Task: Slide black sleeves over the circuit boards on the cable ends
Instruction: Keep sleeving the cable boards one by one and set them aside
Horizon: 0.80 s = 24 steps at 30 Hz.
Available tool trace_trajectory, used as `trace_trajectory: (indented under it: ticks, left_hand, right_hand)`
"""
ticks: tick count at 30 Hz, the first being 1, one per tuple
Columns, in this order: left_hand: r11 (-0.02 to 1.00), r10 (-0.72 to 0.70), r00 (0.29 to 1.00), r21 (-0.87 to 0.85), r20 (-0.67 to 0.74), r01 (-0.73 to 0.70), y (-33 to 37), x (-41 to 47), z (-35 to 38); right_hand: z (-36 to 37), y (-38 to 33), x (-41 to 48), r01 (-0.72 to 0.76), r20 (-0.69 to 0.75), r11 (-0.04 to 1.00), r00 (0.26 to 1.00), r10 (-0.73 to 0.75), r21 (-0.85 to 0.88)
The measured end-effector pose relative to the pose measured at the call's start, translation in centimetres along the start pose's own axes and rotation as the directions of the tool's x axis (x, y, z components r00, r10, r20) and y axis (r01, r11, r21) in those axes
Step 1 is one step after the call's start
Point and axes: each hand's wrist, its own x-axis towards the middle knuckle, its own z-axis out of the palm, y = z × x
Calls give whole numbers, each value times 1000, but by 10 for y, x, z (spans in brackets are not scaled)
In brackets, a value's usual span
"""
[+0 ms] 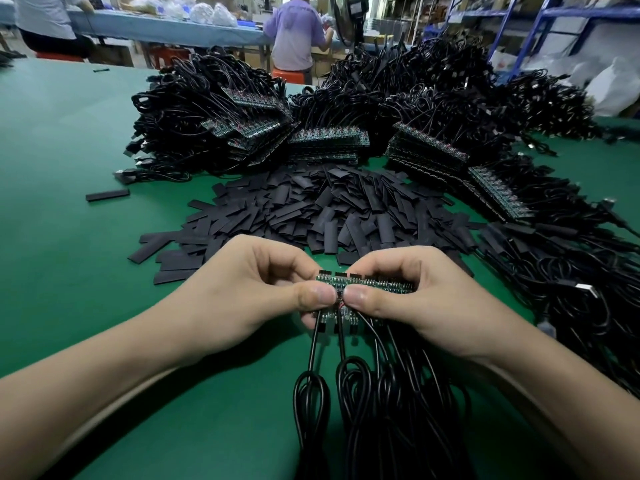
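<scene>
While pinching the strip of circuit boards between thumbs and curled fingers, with left hand and right hand meeting thumb to thumb at its middle, holding it just above the green table, close to the body. Keeping its long axis running left to right, with the cables trailing from the near edge toward the body and the far edge facing the pile of black sleeves. Lying just beyond both sets of knuckles, about equally near either hand, with sleeves pointing every which way, so probably needing one picked and turned end-on to a board.
</scene>
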Motion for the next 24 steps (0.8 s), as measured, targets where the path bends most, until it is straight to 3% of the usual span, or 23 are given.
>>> trace_trajectory:
  ticks: [11,15,20,22,24]
  left_hand:
    - [998,9,999,-64,50,-6,-5,3,-3]
    - [990,96,995,-105,40,-92,-4,3,-8]
    - [971,230,940,2,-254,-237,-4,6,-16]
    - [964,264,919,66,-294,-256,-6,7,-14]
    - [956,292,912,123,-289,-268,-8,6,-10]
  right_hand:
    - [0,6,1,-36,47,992,998,30,121]
    - [-2,4,-1,-33,44,995,999,29,92]
    - [4,3,-4,27,-129,954,989,-69,-299]
    - [11,1,-4,92,-194,877,959,-205,-472]
    - [17,0,-2,144,-179,844,946,-271,-516]
